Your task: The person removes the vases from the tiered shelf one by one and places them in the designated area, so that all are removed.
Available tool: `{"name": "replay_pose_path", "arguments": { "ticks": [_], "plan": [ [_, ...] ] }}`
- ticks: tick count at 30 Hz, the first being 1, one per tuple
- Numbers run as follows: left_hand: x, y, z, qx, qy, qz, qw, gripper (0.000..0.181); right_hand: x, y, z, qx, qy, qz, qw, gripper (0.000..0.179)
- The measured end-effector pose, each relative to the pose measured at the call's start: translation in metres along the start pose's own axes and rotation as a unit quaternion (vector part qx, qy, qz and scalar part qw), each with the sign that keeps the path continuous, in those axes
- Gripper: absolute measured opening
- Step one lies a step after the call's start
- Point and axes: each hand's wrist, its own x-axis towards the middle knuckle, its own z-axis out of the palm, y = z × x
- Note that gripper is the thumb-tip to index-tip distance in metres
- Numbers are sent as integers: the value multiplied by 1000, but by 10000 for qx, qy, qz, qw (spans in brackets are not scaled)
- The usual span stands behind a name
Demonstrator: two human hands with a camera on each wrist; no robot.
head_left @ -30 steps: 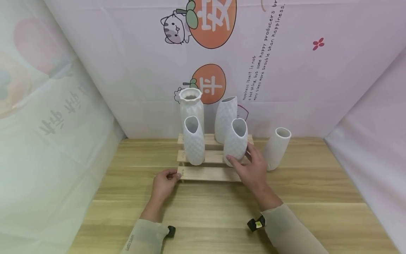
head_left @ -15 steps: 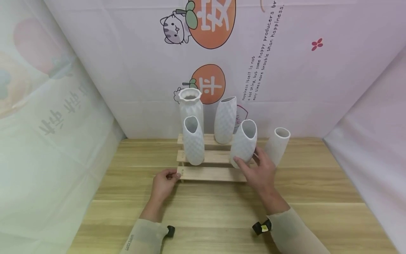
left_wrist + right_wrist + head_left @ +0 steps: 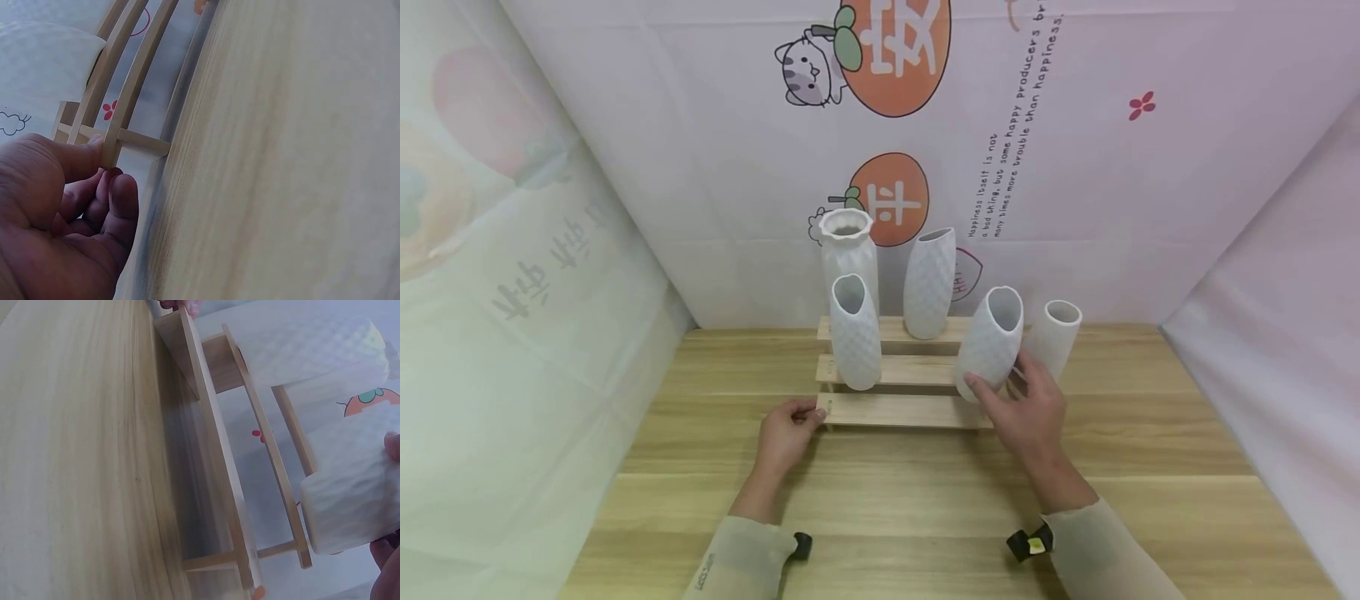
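Note:
My right hand (image 3: 1032,412) grips a white textured vase (image 3: 989,348) with a slanted mouth, thumb on its front and fingers behind. The vase leans right, above the right end of a three-step wooden rack (image 3: 895,410); in the right wrist view its base (image 3: 325,519) looks raised off the slats. My left hand (image 3: 786,437) pinches the left end of the rack's front slat; the left wrist view shows the thumb against the slat's end (image 3: 111,147). A similar vase (image 3: 859,354) stands on the middle step at left.
On the top step stand a ruffled-rim vase (image 3: 848,250) at left and a slant-mouthed vase (image 3: 928,287) farther right. A plain-rimmed white vase (image 3: 1054,337) is right of the rack, partly hidden by my right hand. Printed cloth (image 3: 1060,183) hangs behind the wooden table (image 3: 910,500).
My right hand has moved to the right with the vase, which now tilts more and stands farther from the back-right vase. My left hand keeps its place on the rack.

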Motion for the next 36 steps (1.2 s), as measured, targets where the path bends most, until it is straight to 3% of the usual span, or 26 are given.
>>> {"name": "replay_pose_path", "arguments": {
  "ticks": [7,19,26,36],
  "plan": [
    [-1,-1,0,-16,20,12,10000,27,0,8,-6,5,76,-189,9998,70],
    [0,-1,1,-6,1,-99,10000,27,-5,11,-21,-196,288,19,9994,71],
    [0,0,1,23,-1,-117,9999,28,-7,15,-30,-52,329,-113,9994,72],
    [-3,3,0,36,0,-124,9999,32,-13,19,-42,-116,351,192,9991,69]
  ]
}}
